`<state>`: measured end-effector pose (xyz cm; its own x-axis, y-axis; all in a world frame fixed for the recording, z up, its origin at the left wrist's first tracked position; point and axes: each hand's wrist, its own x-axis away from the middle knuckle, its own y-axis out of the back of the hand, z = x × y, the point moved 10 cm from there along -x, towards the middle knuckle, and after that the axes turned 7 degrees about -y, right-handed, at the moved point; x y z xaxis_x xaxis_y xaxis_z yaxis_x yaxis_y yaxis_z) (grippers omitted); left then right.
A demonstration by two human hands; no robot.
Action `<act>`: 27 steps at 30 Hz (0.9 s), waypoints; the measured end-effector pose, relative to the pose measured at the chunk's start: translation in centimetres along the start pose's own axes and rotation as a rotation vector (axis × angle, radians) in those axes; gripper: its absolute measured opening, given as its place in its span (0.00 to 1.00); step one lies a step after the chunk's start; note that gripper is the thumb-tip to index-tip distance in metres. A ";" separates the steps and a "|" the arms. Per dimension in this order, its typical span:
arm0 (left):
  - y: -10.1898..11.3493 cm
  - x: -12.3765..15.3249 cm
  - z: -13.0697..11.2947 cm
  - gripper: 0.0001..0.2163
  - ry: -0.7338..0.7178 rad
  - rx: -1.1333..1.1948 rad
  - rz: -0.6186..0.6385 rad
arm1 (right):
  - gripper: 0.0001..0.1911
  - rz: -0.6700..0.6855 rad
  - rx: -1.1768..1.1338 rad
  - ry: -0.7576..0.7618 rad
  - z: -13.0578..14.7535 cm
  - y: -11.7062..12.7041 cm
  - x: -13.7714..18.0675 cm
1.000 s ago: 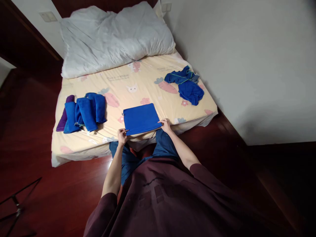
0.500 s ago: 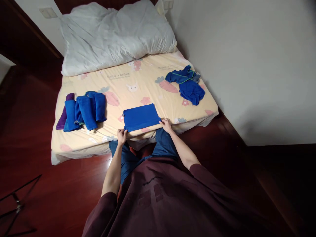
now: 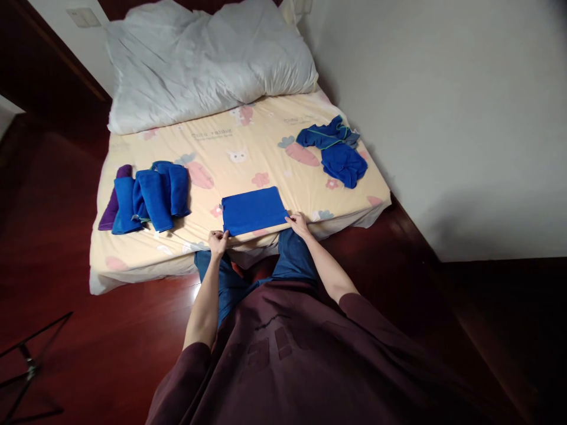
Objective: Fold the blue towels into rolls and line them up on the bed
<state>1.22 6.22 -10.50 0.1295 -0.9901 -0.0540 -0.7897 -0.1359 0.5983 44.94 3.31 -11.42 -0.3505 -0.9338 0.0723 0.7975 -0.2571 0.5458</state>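
The left hand (image 3: 218, 242) pinches the near left corner of a blue cloth (image 3: 254, 211). The right hand (image 3: 298, 224) pinches the near right corner, with its thumb and fingers close together. The hands are apart, one at each end of the cloth's near edge. The cloth lies flat and smooth on the bed (image 3: 212, 159), close to the near edge, right in front of the person. It is wider than it is deep. A small tag (image 3: 221, 207) sticks out on its left side.

To the left of the cloth, some blue rolls (image 3: 153, 198) lie side by side, touching. They overlap, so it is hard to tell just how many there are. A purple roll (image 3: 116, 203) lies at the left end of the row.

To the right and farther back, a messy blue heap (image 3: 341, 156) sits near the bed's right side. Part of it has a green edge.

The bed's sheet is pale yellow, with carrots, flowers and a rabbit face on it. A big white quilt (image 3: 204, 65) lies across the far end. A plain wall (image 3: 420, 118) stands on the right. A thin black stand (image 3: 31, 369) is on the red-brown floor (image 3: 146, 342) at the left.
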 end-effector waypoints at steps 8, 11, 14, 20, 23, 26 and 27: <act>0.6 0.2 -0.8 0.11 -0.018 -0.004 -0.055 | 0.10 -0.037 0.034 -0.089 0.1 0.3 -0.6; 1.8 1.1 -3.0 0.18 -0.205 -0.072 -0.074 | 0.14 -0.143 0.046 -0.042 1.2 2.0 0.4; 1.1 2.7 -6.2 0.20 -0.511 -0.188 0.068 | 0.19 -0.161 0.110 0.210 4.4 2.8 2.7; -3.4 4.2 -7.8 0.24 -0.689 -0.369 0.383 | 0.25 0.111 0.430 0.468 7.2 -1.6 5.4; -4.6 3.5 -7.1 0.28 -0.627 -0.464 0.401 | 0.27 0.153 0.541 0.424 6.5 -3.0 4.7; -5.0 2.8 -6.7 0.30 -0.589 -0.527 0.394 | 0.28 0.153 0.587 0.386 6.1 -3.2 3.9; -5.0 2.6 -6.7 0.30 -0.581 -0.544 0.392 | 0.28 0.157 0.602 0.379 6.1 -3.3 3.7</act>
<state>9.52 4.55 -8.28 -0.5324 -0.8433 -0.0742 -0.3000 0.1060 0.9480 38.01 2.26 -7.86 0.0269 -0.9985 -0.0471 0.3779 -0.0334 0.9252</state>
